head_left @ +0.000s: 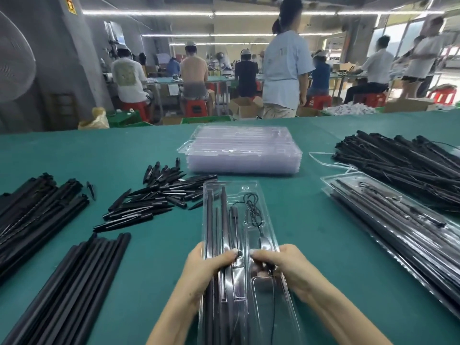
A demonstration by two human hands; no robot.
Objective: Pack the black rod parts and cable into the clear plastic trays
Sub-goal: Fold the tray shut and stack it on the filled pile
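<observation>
Front and centre on the desk (298, 220) lies the tray (239, 195), rods (210, 215) and cable (251, 202) in it. Behind it, a stack of trays (244, 150). Left, short pointed parts (154, 197), long rods (67, 290) nearer. Right, filled trays (388, 220) before another rod pile (403, 158).

You have a teal-green table (311, 220) under black rods (62, 290), a black cable (252, 204) in the clear tray (256, 190), a pale lilac-tinted tray stack (242, 150) above centre, and red stools (195, 108) at the top of the frame.
</observation>
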